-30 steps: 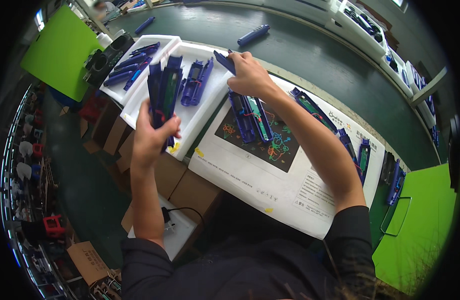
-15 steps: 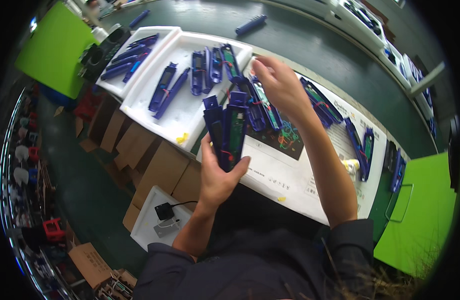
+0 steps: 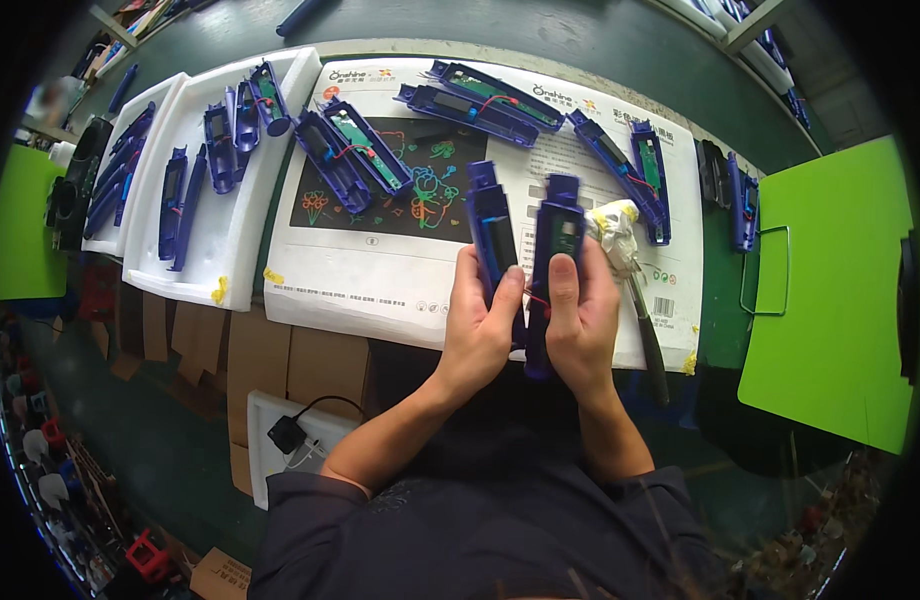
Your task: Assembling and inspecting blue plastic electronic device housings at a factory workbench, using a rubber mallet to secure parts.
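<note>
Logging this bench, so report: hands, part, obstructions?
Left hand grips blue half-shell; right hand, second half-shell with green board. Red wire between. Crumpled white bundle beside right hand.

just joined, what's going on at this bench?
A person is holding two blue shell halves above a white printed sheet. The left hand grips one half; the right hand grips the other half, which has a green circuit board inside. The halves are apart, with a red wire between them. More opened shells lie on the sheet and in a white foam tray to the left.
</note>
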Demonstrator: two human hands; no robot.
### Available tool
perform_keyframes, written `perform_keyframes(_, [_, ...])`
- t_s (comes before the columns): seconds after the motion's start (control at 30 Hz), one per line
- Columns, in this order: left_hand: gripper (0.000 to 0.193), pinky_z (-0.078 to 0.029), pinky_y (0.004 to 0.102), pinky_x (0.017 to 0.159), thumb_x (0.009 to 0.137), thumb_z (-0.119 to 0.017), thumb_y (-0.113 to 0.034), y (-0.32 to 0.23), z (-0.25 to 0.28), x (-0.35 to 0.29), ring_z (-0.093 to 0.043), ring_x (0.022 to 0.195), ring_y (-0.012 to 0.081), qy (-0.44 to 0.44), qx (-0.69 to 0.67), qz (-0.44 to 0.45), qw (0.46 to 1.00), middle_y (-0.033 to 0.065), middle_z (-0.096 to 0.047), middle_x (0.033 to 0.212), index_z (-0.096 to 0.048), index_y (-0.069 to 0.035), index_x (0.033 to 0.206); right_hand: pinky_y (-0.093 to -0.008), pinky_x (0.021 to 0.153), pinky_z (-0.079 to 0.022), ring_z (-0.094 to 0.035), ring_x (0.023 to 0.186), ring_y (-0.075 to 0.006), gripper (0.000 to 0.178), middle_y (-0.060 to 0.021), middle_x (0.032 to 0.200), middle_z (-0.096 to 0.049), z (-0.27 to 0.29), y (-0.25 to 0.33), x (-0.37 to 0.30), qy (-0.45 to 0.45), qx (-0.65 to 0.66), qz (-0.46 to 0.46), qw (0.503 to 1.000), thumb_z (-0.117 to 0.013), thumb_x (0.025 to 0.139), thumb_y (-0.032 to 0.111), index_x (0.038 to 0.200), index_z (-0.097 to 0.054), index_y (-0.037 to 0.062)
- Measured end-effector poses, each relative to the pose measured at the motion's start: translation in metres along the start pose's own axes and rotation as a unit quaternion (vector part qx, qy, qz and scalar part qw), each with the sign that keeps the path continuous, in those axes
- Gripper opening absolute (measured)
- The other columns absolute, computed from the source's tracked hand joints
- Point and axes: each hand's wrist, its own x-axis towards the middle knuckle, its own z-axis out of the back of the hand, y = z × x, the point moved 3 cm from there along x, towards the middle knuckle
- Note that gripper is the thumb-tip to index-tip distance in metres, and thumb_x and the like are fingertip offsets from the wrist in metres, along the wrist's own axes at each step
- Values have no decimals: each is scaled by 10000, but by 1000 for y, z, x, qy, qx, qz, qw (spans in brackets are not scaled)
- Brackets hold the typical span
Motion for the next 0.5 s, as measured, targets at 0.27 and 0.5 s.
perform_keyframes(0.27, [184,-493,227,731,998,-523,-130,1,-16,10,-559,851,66,-45,-19,-56,997,18,-553,942,-419,-49,1126,-366,1029,-409,-499,1215,-208,677,-142,1365,-470,22,-8,-15,166,217,-60,960,-478,919,-34,1515,-160,3])
perform_keyframes(0.5, [546,-473,268,860,947,-464,42,6,-22,3,-538,986,117,5,1,-39,999,64,-491,1132,-213,-43,1424,-311,851,-502,-565,1052,-190,729,-135,1191,-549,30,-7,-21,78,136,5,988,-745,822,71,1441,-367,2])
